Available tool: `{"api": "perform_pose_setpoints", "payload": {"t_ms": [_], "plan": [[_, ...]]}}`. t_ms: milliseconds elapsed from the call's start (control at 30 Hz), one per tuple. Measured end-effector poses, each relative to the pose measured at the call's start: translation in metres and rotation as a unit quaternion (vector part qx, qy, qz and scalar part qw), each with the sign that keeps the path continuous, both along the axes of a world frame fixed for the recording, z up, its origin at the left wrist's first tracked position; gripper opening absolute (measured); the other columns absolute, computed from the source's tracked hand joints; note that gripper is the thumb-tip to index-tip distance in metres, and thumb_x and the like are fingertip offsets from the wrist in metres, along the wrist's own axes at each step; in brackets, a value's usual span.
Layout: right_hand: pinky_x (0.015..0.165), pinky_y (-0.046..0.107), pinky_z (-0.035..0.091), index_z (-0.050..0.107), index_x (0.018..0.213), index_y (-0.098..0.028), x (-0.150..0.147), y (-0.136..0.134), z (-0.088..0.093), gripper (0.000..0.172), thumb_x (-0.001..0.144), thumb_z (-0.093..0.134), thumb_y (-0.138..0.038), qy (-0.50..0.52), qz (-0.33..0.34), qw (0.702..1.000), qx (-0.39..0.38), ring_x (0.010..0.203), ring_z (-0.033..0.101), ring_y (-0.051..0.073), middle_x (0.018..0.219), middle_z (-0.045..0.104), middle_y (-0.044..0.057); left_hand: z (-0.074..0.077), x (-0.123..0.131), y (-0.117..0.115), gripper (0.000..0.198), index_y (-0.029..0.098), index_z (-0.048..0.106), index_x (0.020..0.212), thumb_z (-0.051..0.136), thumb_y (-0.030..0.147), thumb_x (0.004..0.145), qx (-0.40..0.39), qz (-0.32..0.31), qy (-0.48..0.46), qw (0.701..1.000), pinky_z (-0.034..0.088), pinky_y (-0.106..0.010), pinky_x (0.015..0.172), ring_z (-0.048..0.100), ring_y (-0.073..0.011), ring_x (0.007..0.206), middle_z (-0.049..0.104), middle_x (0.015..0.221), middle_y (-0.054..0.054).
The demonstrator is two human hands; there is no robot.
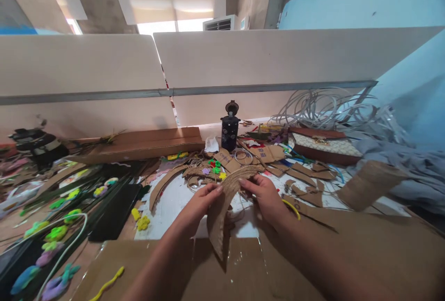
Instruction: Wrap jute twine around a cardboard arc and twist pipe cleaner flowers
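The grip is a two-handed pinch; the left hand [206,197] and right hand [261,195] grasp a curved brown strip [221,208], thumbs on its visible face, apparently to steady its bend; the strip's lower tip is over a cardboard sheet [243,278]; a black bottle [229,134] stands farther back, probably out of the way.

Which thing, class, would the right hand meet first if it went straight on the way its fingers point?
The curved brown strip, which the right hand is holding. Past that, perhaps the printed cardboard scrap, though depth is unclear.
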State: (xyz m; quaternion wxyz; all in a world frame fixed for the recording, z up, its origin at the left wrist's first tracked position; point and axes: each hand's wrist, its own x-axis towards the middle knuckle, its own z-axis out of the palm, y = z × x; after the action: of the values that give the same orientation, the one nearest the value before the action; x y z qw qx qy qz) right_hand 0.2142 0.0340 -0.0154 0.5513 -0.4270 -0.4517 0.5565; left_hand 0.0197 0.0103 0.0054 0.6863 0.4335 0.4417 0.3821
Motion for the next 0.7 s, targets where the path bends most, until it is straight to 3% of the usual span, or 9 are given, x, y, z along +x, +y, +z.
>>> {"api": "perform_pose_setpoints", "payload": {"t_ms": [133, 267, 333, 400, 467, 500, 567, 633, 700], "plan": [[0.054, 0.027, 0.036, 0.064, 0.072, -0.018, 0.000, 0.006, -0.005, 0.039, 0.066, 0.083, -0.052, -0.002, -0.050, 0.999, 0.017, 0.056, 0.047, 0.012, 0.064, 0.060, -0.001, -0.012, -0.003, 0.000, 0.040, 0.018, 0.063, 0.094, 0.083, 0.042, 0.069, -0.013, -0.006, -0.027, 1.000, 0.049, -0.026, 0.057, 0.062, -0.0145, 0.056, 0.071, 0.076, -0.004], [0.056, 0.029, 0.040, 0.065, 0.077, -0.017, 0.008, 0.007, -0.014, 0.045, 0.068, 0.079, -0.059, -0.026, -0.012, 1.000, -0.002, 0.055, 0.051, 0.014, 0.065, 0.062, 0.001, -0.015, -0.007, 0.002, 0.031, 0.018, 0.065, 0.089, 0.081, 0.039, 0.072, 0.014, 0.014, 0.000, 1.000, 0.044, -0.023, 0.054, 0.059, -0.0123, 0.056, 0.068, 0.072, -0.002], [0.060, 0.031, 0.044, 0.066, 0.089, -0.016, 0.020, 0.009, -0.014, 0.050, 0.070, 0.077, -0.060, -0.080, -0.004, 0.997, -0.006, 0.061, 0.057, 0.018, 0.072, 0.066, 0.004, -0.014, -0.014, 0.004, 0.029, 0.018, 0.067, 0.091, 0.079, 0.038, 0.073, 0.031, 0.037, 0.037, 0.998, 0.042, -0.022, 0.054, 0.059, -0.0129, 0.059, 0.068, 0.073, -0.002], [0.069, 0.035, 0.049, 0.061, 0.112, -0.018, 0.033, 0.011, -0.010, 0.062, 0.069, 0.078, -0.058, -0.166, -0.063, 0.983, 0.039, 0.075, 0.061, 0.021, 0.097, 0.069, 0.008, -0.014, -0.022, 0.006, 0.030, 0.018, 0.067, 0.095, 0.078, 0.038, 0.074, 0.036, 0.048, 0.065, 0.996, 0.042, -0.022, 0.055, 0.059, -0.0130, 0.061, 0.069, 0.076, -0.001], [0.083, 0.042, 0.050, 0.052, 0.131, -0.022, 0.042, 0.013, -0.001, 0.074, 0.070, 0.079, -0.054, -0.282, -0.113, 0.944, 0.131, 0.093, 0.062, 0.026, 0.124, 0.063, 0.012, -0.015, -0.029, 0.009, 0.033, 0.019, 0.067, 0.098, 0.077, 0.038, 0.074, 0.036, 0.040, 0.082, 0.995, 0.042, -0.022, 0.057, 0.059, -0.0129, 0.061, 0.070, 0.078, -0.001], [0.092, 0.045, 0.047, 0.050, 0.135, -0.023, 0.043, 0.014, 0.004, 0.073, 0.073, 0.078, -0.050, -0.341, -0.103, 0.917, 0.182, 0.104, 0.060, 0.029, 0.132, 0.059, 0.013, -0.015, -0.032, 0.010, 0.033, 0.019, 0.068, 0.099, 0.077, 0.038, 0.074, 0.037, 0.031, 0.087, 0.995, 0.042, -0.022, 0.057, 0.059, -0.0130, 0.061, 0.070, 0.078, -0.001], [0.103, 0.048, 0.039, 0.052, 0.137, -0.024, 0.037, 0.015, 0.013, 0.068, 0.077, 0.076, -0.043, -0.437, -0.027, 0.858, 0.268, 0.121, 0.053, 0.032, 0.137, 0.057, 0.012, -0.017, -0.035, 0.011, 0.033, 0.019, 0.068, 0.099, 0.077, 0.038, 0.074, 0.038, 0.008, 0.096, 0.995, 0.042, -0.023, 0.058, 0.059, -0.0134, 0.062, 0.071, 0.078, 0.000], [0.106, 0.048, 0.036, 0.055, 0.136, -0.024, 0.023, 0.015, 0.017, 0.065, 0.077, 0.077, -0.040, -0.493, 0.067, 0.808, 0.317, 0.125, 0.050, 0.033, 0.136, 0.059, 0.012, -0.018, -0.036, 0.012, 0.032, 0.019, 0.069, 0.099, 0.078, 0.037, 0.073, 0.040, -0.012, 0.094, 0.995, 0.043, -0.023, 0.061, 0.060, -0.0135, 0.065, 0.071, 0.080, 0.000], [0.104, 0.047, 0.037, 0.056, 0.137, -0.023, 0.010, 0.016, 0.015, 0.066, 0.077, 0.077, -0.039, -0.515, 0.125, 0.785, 0.322, 0.123, 0.052, 0.033, 0.134, 0.061, 0.013, -0.019, -0.037, 0.012, 0.035, 0.018, 0.069, 0.101, 0.079, 0.037, 0.073, 0.045, -0.035, 0.082, 0.995, 0.044, -0.023, 0.064, 0.061, -0.0138, 0.068, 0.072, 0.084, -0.001]]}}
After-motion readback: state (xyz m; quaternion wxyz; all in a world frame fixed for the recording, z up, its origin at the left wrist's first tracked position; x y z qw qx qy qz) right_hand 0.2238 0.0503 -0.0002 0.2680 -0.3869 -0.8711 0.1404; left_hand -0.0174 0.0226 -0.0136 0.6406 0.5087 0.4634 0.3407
